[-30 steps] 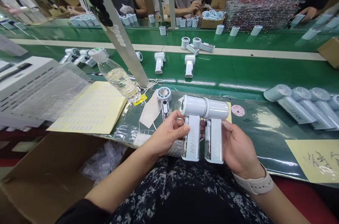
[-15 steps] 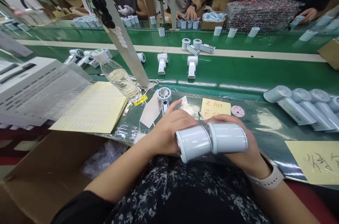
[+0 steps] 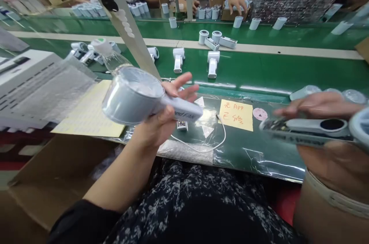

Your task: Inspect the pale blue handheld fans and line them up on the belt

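My left hand [image 3: 152, 128] grips the handle of a light-blue handheld fan [image 3: 129, 100], its round head tilted up to the left and its handle, printed with dark letters, pointing right. Some of that hand's fingers are spread behind the handle. Far to the right, my right hand [image 3: 319, 163] holds a second handheld fan [image 3: 305, 132] by its handle, with the dark oval panel facing up. Its head is cut off by the frame edge, and motion smears both hand and fan. Behind it stand capped fans [image 3: 308, 91], partly hidden by my fingers.
A yellow handwritten note [image 3: 236, 115] and a white cable [image 3: 221, 142] lie on the bench. A tilted bottle [image 3: 108, 53] leans near the post [image 3: 141, 52]. Across the green belt [image 3: 259, 71] rest several fans. An open carton [image 3: 43, 175] sits below left. Co-workers' hands [image 3: 236, 0] are opposite.
The two fans, held together before me, are now apart: my left hand has moved left and up with one, my right hand far right with the other. A co-worker's hand has reached over the small box.
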### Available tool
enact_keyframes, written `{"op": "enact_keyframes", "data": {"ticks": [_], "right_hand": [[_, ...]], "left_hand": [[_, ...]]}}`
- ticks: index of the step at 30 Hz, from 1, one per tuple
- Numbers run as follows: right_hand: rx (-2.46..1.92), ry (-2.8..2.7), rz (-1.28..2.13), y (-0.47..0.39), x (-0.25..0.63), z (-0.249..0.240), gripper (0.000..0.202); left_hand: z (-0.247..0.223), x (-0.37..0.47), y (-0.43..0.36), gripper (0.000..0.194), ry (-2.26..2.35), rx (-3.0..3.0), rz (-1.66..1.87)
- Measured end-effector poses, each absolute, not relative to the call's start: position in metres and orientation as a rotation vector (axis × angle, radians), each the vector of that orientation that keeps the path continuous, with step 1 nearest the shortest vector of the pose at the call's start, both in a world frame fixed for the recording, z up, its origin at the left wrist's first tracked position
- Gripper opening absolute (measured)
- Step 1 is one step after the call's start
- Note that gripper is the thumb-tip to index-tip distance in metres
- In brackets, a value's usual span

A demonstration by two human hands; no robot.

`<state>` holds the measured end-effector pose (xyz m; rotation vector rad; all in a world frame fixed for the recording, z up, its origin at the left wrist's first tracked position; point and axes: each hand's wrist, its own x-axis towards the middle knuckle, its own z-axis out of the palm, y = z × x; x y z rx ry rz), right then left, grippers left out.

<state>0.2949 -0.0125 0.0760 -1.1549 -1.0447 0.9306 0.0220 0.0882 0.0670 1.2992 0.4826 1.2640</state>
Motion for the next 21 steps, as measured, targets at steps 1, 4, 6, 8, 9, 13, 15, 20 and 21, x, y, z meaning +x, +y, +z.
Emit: {"op": "enact_keyframes", "data": {"ticks": [1,4,6,8,9,13,15,20,21], "right_hand": [[-1.148,-1.080,0.924,-0.009,0.291,0.073,0.039],[-1.247,-1.095,0.895,0.003,0.270,0.058,0.058],[-1.297,-1.002,0.898,0.008,0.249,0.044,0.068],[-1.207,-1.029,0.956,0.010,0.230,0.031,0.074],[-1.148,-1.103,0.988,0.010,0.223,0.026,0.081],[-1.065,-1.443,1.127,0.006,0.211,0.015,0.125],[-1.083,-1.505,1.185,0.007,0.214,0.017,0.134],[-1.507,-1.575,0.828,0.029,0.258,0.028,0.110],[-1.683,-1.590,0.673,0.035,0.275,0.028,0.106]], "left_hand": [[0.065,0.023,0.085,0.029,0.472,1.256,1.221],[0.059,0.035,0.074,0.058,0.439,1.239,1.074],[0.053,0.049,0.065,0.075,0.460,1.200,1.163],[0.046,0.065,0.057,0.084,0.517,1.141,1.353],[0.042,0.072,0.053,0.084,0.535,1.128,1.401],[0.024,0.088,0.043,0.075,0.557,1.299,1.435],[0.017,0.090,0.043,0.081,0.614,1.429,1.498],[0.013,0.078,0.065,0.071,0.861,1.805,1.209],[0.013,0.071,0.072,0.062,0.955,1.928,1.116]]}}
